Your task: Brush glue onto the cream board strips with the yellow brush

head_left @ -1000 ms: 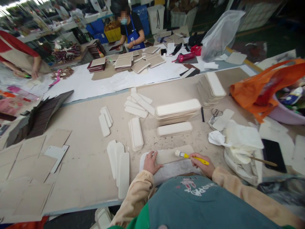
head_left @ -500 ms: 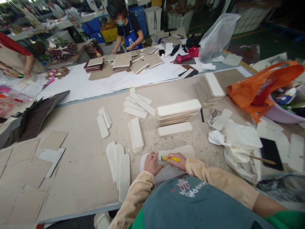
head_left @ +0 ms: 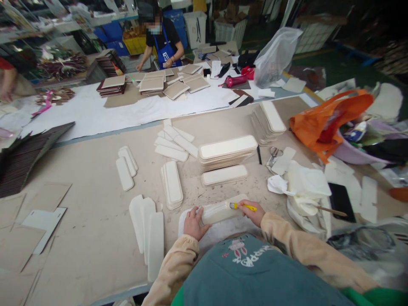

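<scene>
My right hand (head_left: pixel 254 213) is closed round the handle of a small yellow paintbrush (head_left: pixel 237 206). The bristles touch the right part of a long beige panel (head_left: pixel 216 212), where pale wet-looking streaks show. My left hand (head_left: pixel 194 224) lies with fingers spread on the panel's left end. Under the panel is a whitish sheet (head_left: pixel 219 231). Behind it are a low stack of rounded white-topped strips (head_left: pixel 225 174) and a taller stack (head_left: pixel 228 146). Longer white strips (head_left: pixel 155 244) lie fanned out to the left of my left hand.
A white plastic-lined tub (head_left: pixel 307 187) with a stick across it, scissors (head_left: pixel 276 151) and a black flat object (head_left: pixel 341 203) lie on the right. An orange bag (head_left: pixel 318 121) is beyond. Across the table a co-worker (head_left: pixel 164 42) handles boards. Beige boards (head_left: pixel 47 196) lie at left.
My right hand has drawn the brush rightward along the panel, away from my left hand. My left hand stays on the left end. The whole view has shifted slightly.
</scene>
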The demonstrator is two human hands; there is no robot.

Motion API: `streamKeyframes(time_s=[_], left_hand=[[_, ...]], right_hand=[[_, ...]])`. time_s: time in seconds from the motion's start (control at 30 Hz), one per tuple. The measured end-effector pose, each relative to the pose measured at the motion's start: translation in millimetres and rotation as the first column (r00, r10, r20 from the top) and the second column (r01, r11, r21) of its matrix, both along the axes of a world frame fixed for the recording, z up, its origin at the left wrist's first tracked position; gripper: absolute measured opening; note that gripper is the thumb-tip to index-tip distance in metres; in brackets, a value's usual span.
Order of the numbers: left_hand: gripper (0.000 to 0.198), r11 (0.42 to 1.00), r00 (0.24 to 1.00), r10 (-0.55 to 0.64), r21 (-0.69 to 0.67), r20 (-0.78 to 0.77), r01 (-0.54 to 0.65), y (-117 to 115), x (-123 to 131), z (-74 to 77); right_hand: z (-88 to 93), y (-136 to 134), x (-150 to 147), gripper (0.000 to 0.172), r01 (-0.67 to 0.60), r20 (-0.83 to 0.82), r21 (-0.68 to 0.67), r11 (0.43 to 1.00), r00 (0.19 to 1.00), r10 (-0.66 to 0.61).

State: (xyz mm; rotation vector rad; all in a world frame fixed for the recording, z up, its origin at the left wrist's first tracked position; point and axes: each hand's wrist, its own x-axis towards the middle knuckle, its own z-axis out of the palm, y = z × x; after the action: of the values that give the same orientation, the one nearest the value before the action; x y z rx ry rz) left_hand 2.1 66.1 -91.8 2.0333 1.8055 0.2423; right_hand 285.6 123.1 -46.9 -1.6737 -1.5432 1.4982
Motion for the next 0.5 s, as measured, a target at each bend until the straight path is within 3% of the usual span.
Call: streamKeyframes(time_s=[0.3, 0.4, 0.5], left_hand=[[0.073, 1.000, 1.000, -0.004, -0.022, -0.024, 0.003, 0, 2, 1.6], [0.074, 1.000, 1.000, 0.007, -0.029, -0.015, -0.008, 1, 2, 2.7], [0.075, 0.999, 1.000, 0.011, -0.030, -0.004, -0.011, 1, 2, 4.5]], right_hand=[[12.9, 1, 52, 0.026, 0.110, 0.163, 0.074, 0.991, 0.979, -0.121], [15.3, -5, 47, 0.026, 0.076, 0.205, 0.156, 0.985, 0.973, -0.108], [16.9, -12, 25, 0.027, 0.017, 0.113, 0.120, 0.993, 0.993, -0.031]])
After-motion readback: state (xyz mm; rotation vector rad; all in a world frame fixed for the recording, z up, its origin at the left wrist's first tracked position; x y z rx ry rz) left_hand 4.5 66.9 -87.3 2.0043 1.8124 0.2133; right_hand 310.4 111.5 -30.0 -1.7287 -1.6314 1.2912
